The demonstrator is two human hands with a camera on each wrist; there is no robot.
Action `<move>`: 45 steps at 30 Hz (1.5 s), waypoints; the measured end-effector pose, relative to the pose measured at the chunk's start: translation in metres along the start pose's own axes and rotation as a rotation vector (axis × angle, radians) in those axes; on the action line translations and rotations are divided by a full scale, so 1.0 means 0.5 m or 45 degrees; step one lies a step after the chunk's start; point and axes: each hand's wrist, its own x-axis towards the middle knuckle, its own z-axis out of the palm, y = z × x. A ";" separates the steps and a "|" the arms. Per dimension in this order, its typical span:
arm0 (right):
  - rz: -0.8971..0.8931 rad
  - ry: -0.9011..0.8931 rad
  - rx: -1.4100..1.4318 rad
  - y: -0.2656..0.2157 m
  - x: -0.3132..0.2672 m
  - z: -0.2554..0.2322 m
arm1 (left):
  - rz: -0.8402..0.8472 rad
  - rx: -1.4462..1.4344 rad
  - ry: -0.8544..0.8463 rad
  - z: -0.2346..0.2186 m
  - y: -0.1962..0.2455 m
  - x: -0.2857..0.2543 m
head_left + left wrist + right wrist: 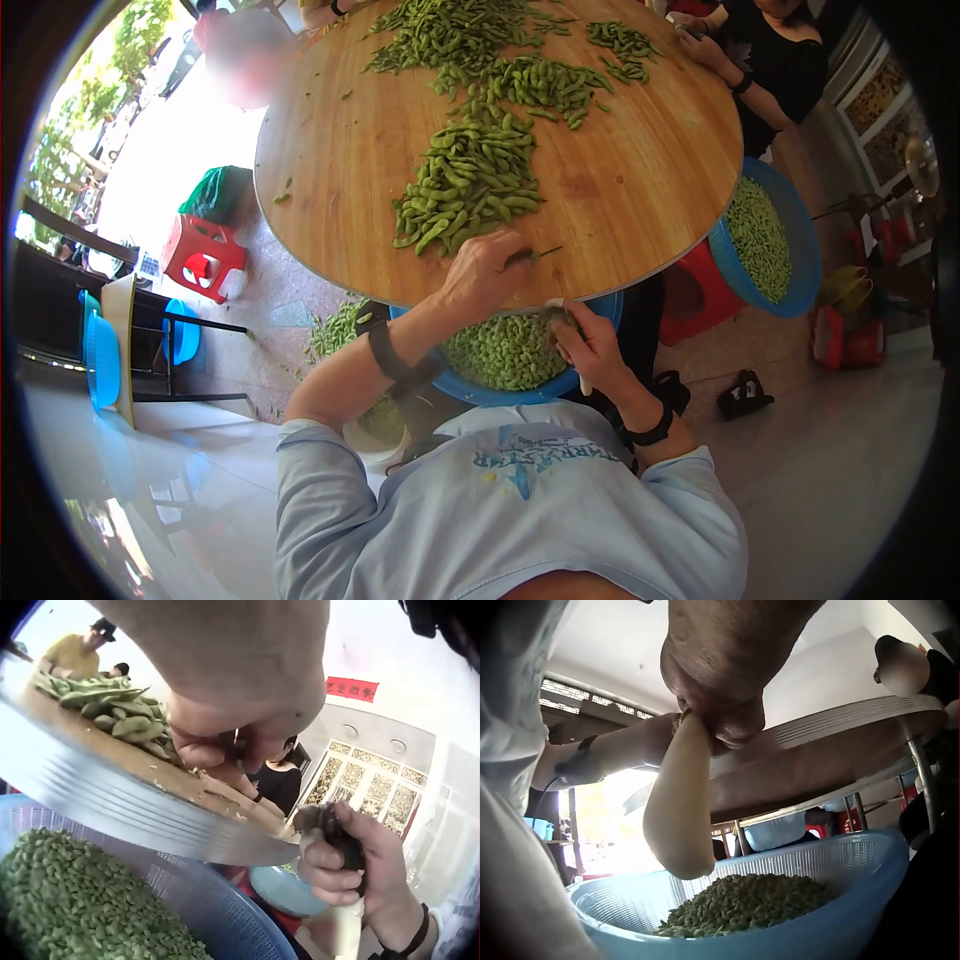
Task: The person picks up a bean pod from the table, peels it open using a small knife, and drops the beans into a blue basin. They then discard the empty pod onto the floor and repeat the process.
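Over the near edge of the round wooden table (330,170), my left hand (485,268) has curled fingers and pinches a slim green pod (546,251) whose end sticks out. A heap of green bean pods (470,180) lies just beyond it. My right hand (592,348) is lower and to the right, at the table rim. It grips a dark object (346,851) with a long cream-coloured piece (679,802) hanging below the fist; its kind is hidden by the fingers. Beneath both hands a blue basket (840,922) holds many shelled green beans (505,352).
More pods (450,35) are piled across the far table. At right, a second blue basket of beans (760,235) stands by a red stool (695,295). Another person in black (770,70) sits at the far right. Pods (335,330) lie on the floor at left, near another red stool (205,255).
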 end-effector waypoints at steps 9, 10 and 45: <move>0.038 0.082 0.529 -0.050 0.006 -0.004 | -0.660 -0.924 -0.213 0.012 0.061 -0.034; 0.040 0.092 0.531 -0.044 0.005 -0.002 | -0.758 -1.074 -0.208 0.013 0.064 -0.038; -0.829 0.068 -0.362 -0.011 0.036 0.023 | -0.888 -1.754 -0.312 0.020 0.032 -0.092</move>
